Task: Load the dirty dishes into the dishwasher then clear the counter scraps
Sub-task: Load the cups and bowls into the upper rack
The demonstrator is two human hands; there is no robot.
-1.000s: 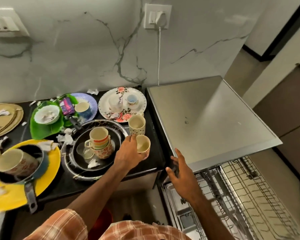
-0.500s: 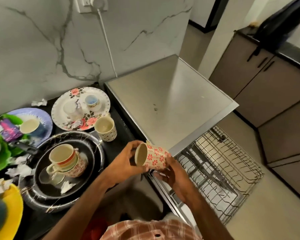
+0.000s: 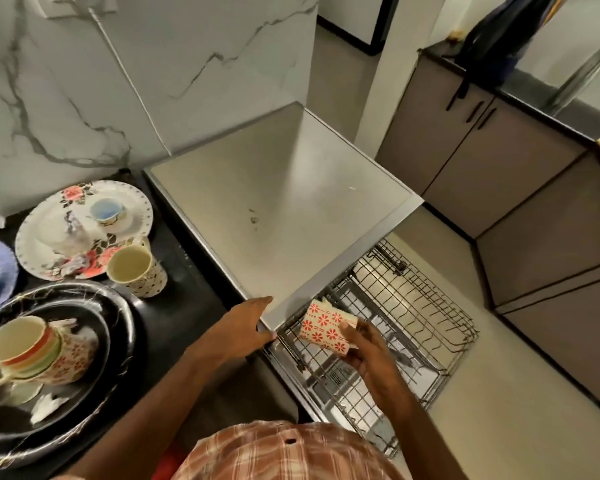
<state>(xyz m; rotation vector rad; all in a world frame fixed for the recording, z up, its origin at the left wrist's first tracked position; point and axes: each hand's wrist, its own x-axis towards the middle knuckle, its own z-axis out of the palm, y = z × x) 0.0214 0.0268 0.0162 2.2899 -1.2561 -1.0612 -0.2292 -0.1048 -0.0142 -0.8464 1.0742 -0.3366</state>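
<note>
Dishwasher rack (image 3: 426, 306) seems empty, though partly hidden; the right hand (image 3: 371, 355) grips a floral cup (image 3: 321, 329) over it. Left hand (image 3: 243, 323) rests with fingers straight; plates (image 3: 84, 230) and scraps (image 3: 47, 408) crowd the counter (image 3: 181, 306).

This is a home kitchen. A black tabletop (image 3: 184, 299) crowded with used dishes, among them a floral plate (image 3: 137, 202) and a cream mug (image 3: 132, 268), runs along a marble-veined wall (image 3: 205, 64). Beside it a steel-topped dishwasher (image 3: 274, 209) has its wire rack (image 3: 430, 306) pulled out, and brown cabinets (image 3: 465, 150) line the far side.
</note>
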